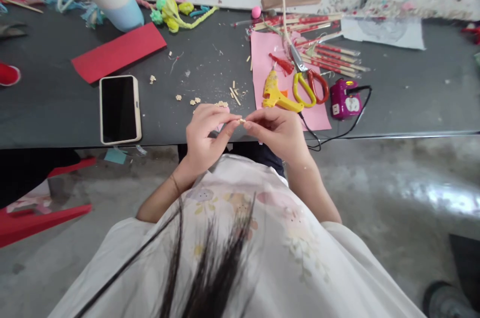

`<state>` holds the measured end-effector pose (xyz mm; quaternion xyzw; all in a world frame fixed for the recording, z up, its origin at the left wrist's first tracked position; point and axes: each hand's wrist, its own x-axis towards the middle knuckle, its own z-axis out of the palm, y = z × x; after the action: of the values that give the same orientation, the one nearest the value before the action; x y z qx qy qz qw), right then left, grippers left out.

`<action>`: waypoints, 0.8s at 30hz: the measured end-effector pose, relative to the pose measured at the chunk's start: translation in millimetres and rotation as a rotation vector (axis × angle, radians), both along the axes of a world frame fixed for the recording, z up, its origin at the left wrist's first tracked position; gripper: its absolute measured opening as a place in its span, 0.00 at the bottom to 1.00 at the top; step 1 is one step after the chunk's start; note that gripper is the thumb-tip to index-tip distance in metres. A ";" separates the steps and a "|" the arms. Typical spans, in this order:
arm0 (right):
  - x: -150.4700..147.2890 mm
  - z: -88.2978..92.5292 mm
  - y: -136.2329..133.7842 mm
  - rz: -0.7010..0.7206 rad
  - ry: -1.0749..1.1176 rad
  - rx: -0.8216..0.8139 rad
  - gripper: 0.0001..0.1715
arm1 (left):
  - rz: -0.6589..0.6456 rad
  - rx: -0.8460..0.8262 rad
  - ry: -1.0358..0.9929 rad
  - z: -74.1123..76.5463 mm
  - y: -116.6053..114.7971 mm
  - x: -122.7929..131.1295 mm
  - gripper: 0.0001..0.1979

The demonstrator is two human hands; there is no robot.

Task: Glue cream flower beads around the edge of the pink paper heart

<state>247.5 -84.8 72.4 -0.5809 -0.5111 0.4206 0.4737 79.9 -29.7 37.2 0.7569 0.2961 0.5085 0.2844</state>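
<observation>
At the table's front edge, my left hand (208, 135) and my right hand (279, 133) meet fingertip to fingertip. Both pinch one tiny pale wooden piece (242, 121); its exact shape is too small to make out. Just beyond my left hand lie small pale flower-shaped clusters (195, 101), some partly hidden by the fingers. Short cut stick pieces (235, 95) rest on the dark tabletop beyond my fingertips. A yellow hot glue gun (277, 93) lies on a pink sheet (262, 53) close to my right hand, beside scissors (305, 83) with yellow and red handles.
A phone (119, 109) and a red card strip (120, 52) lie to the left. At the right is a purple box (345, 99) with a black cable. Behind are wrapped sticks (333, 55), a printed paper (384, 30), yellow-green yarn (176, 13) and a white-blue cylinder (120, 5).
</observation>
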 end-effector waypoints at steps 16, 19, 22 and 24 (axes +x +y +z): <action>-7.3 0.0 5.4 0.027 0.005 0.061 0.14 | 0.046 0.049 0.019 0.2 -0.1 -11.5 0.05; -8.4 -0.8 6.6 0.024 0.020 0.070 0.13 | 0.085 -0.003 0.043 -0.3 -1.1 -13.0 0.06; -9.0 -2.5 7.4 0.024 0.048 0.111 0.12 | 0.078 -0.031 0.027 0.8 -1.9 -13.5 0.06; -9.2 -4.0 7.6 0.023 0.052 0.143 0.11 | 0.057 -0.036 0.011 2.0 -2.4 -13.6 0.05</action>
<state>238.3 -77.2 68.4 -0.5285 -0.5343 0.4033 0.5221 66.3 -32.1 39.1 0.7457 0.3279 0.5069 0.2818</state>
